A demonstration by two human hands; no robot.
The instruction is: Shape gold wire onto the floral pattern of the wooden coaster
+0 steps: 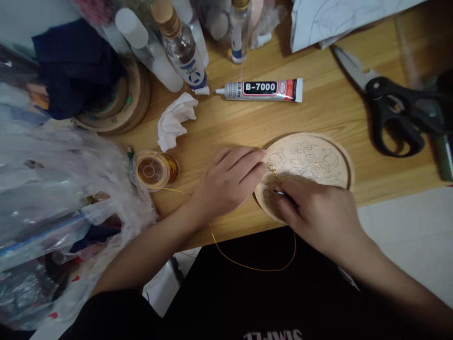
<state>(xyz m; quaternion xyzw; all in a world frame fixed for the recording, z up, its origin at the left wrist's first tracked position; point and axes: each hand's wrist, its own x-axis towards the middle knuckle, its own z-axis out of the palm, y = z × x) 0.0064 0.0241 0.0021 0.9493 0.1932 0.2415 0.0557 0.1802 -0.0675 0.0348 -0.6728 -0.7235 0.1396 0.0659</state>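
A round wooden board (pixel 320 172) with a drawn floral outline lies near the table's front edge. My left hand (pixel 230 177) rests at its left rim, fingers stretched side by side, fingertips by a small patch of gold wire (pixel 272 167). Over the board's lower part is my right hand (pixel 314 208), thumb and forefinger pinched together on something small that I cannot make out. Gold thread (pixel 247 268) hangs in a loop below the table edge between the hands. Its spool (pixel 154 170) stands to the left of my left hand.
A glue tube (pixel 264 89) lies behind the board, with crumpled tissue (pixel 175 122) to its left. Black scissors (pixel 396 111) are at the right. Bottles (pixel 186 59), a paper drawing (pixel 339 19) and wooden hoops (pixel 139 101) sit farther back. Plastic bags (pixel 63 189) crowd the left.
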